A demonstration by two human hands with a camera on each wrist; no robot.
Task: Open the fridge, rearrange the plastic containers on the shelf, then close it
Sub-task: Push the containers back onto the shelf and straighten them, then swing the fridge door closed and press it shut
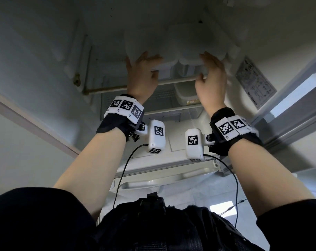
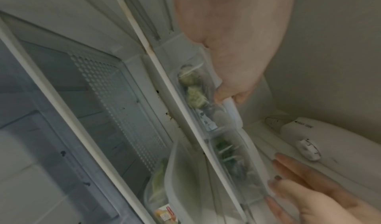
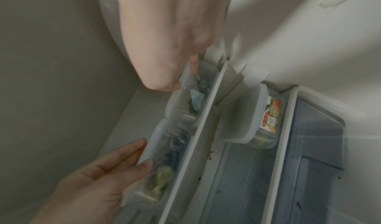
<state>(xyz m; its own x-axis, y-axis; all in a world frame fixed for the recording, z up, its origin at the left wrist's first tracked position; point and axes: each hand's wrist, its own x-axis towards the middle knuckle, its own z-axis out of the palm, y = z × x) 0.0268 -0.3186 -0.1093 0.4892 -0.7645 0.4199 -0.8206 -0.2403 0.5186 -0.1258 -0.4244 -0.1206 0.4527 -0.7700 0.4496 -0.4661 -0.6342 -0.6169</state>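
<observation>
Two clear plastic containers with white lids stand side by side at the front of the fridge's top shelf [image 1: 108, 89]. My left hand [image 1: 150, 67] grips the left container [image 1: 144, 42], fingers over its lid and thumb on its front wall. Green food shows through that container's wall [image 2: 193, 89]. My right hand [image 1: 203, 67] grips the right container [image 1: 191, 44] the same way. In the right wrist view the thumb [image 3: 173, 86] presses that container [image 3: 185, 103]. The two containers touch or nearly touch.
A third lidded container [image 1: 186, 93] with a fruit label [image 3: 272, 113] sits on the shelf below, at its right. The fridge's side walls stand close on both sides. A thermostat dial [image 2: 308, 149] is on the back wall. A sticker [image 1: 254, 82] is on the right wall.
</observation>
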